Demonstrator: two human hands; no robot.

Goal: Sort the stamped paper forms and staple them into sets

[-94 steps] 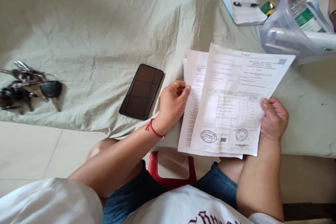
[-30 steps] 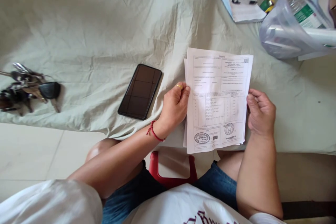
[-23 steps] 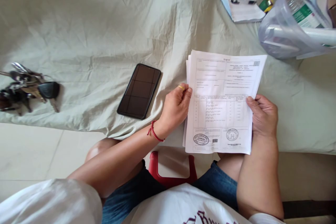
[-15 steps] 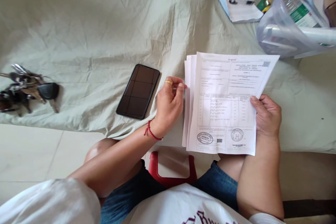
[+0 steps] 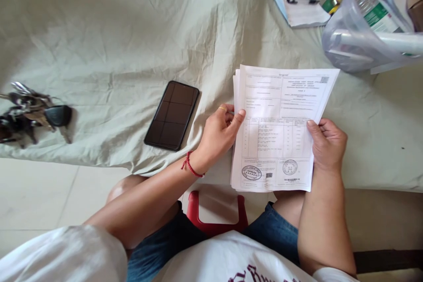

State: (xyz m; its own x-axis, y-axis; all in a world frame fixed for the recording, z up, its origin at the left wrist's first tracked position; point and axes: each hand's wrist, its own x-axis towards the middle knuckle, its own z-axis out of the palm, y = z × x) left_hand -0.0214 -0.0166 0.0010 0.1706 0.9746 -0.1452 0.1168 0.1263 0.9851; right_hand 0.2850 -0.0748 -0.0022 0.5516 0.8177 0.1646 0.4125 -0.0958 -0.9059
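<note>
I hold a thin stack of printed white papers [image 5: 277, 128] with two round stamps near the bottom, above the edge of a bed covered by a pale green sheet [image 5: 132, 39]. My left hand [image 5: 220, 134], with a gold ring and a red thread bracelet, pinches the stack's left edge. On the right edge, my right hand [image 5: 327, 145] grips it with the thumb on top. The sheets lie nearly squared together.
A black phone [image 5: 172, 114] lies screen up left of my left hand. A bunch of keys [image 5: 33, 112] sits at the far left. At the back right are a notepad with a pen [image 5: 302, 6] and a clear plastic bag [image 5: 366, 31] of items. A red stool [image 5: 216, 213] shows between my knees.
The top sheet, fanned out to the right half a second ago, has come back over the stack. My left hand, briefly off the edge, now pinches the papers again.
</note>
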